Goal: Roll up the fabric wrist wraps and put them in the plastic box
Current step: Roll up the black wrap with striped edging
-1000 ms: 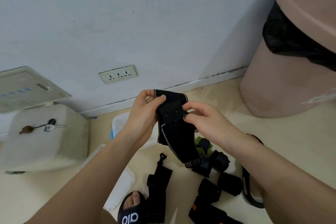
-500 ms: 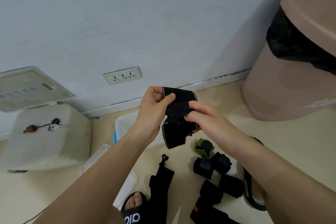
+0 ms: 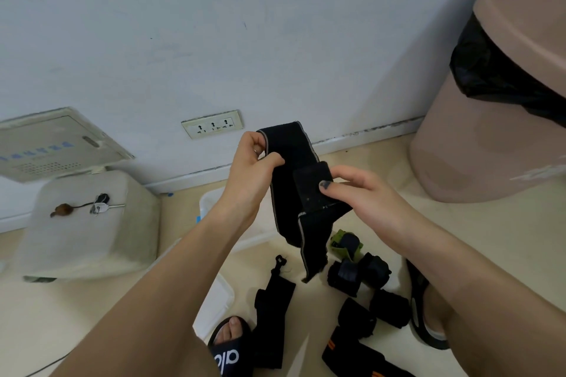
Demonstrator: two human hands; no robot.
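Head view: long black fabric wrist wrap with grey edging (image 3: 294, 193) held up between both hands, above the floor. Left hand (image 3: 252, 174) grips its upper fold, fingers curled round the edge. Right hand (image 3: 364, 196) pinches the black hook-and-loop patch, thumb on top. Translucent white plastic box (image 3: 211, 205) sits on the floor below, behind the left forearm.

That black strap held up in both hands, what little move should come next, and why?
Probably turn the folded end over once more to begin the roll. The right hand pinches that end of the black wrist wrap, the left hand grips its top, and the tail hangs loose, unrolled.
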